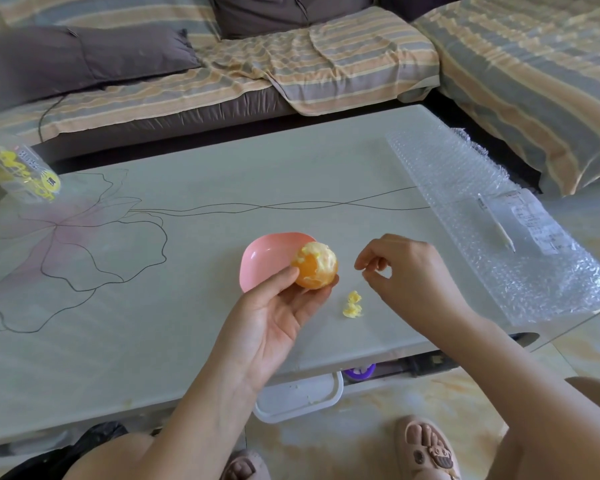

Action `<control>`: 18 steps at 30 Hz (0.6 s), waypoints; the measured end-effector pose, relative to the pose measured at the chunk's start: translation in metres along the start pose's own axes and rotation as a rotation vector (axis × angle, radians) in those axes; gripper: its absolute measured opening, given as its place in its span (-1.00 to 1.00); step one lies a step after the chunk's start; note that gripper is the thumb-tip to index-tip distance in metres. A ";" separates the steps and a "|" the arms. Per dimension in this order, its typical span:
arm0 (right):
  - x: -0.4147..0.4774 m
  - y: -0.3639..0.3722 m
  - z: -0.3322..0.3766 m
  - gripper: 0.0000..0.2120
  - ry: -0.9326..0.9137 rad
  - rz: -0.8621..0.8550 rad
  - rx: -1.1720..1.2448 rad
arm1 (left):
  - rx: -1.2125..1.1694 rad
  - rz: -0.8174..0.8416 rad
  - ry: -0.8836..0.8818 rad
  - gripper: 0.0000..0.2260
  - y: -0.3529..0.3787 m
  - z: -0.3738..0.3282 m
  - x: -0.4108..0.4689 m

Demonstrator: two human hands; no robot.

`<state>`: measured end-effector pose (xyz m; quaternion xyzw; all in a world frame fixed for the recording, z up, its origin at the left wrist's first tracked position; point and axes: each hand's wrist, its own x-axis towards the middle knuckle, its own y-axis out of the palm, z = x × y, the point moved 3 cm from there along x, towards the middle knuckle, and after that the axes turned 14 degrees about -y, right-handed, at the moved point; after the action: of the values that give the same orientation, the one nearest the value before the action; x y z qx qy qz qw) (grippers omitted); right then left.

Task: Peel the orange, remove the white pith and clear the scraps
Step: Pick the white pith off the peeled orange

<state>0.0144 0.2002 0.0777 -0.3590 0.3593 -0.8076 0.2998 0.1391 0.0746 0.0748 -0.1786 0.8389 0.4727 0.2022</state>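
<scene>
Gripping part-cleaned orange (315,268) at left hand (274,317) fingertips, over pink dish (264,258) rim. Right hand (402,268) just beside, fingers curled toward pinch; holding pith or not, cannot tell. Advice: turn fruit slowly, pluck shallow, spare membrane. Count: one orange, one dish, one heap of pith scraps (352,304) on table (187,289).

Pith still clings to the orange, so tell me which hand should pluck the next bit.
Right. The left hand cradles the orange, so it is busy; the right hand hovers beside it, fingertips together. Whether they pinch a scrap is unclear.
</scene>
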 end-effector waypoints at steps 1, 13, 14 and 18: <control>-0.001 -0.004 0.003 -0.79 -0.031 -0.050 0.024 | 0.009 0.006 0.014 -0.64 0.000 0.000 0.000; -0.012 -0.029 0.032 -0.90 -0.223 -0.352 0.305 | 0.547 -0.170 0.410 -0.60 -0.001 -0.004 0.004; -0.012 -0.030 0.032 -0.90 -0.227 -0.360 0.320 | 0.597 -0.191 0.441 -0.57 0.000 -0.004 0.003; -0.014 -0.029 0.038 -0.93 -0.287 -0.370 0.346 | 0.678 -0.223 0.527 -0.53 0.008 -0.001 -0.002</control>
<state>0.0461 0.2130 0.1143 -0.4726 0.0986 -0.8388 0.2519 0.1367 0.0776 0.0825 -0.3062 0.9450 0.0846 0.0783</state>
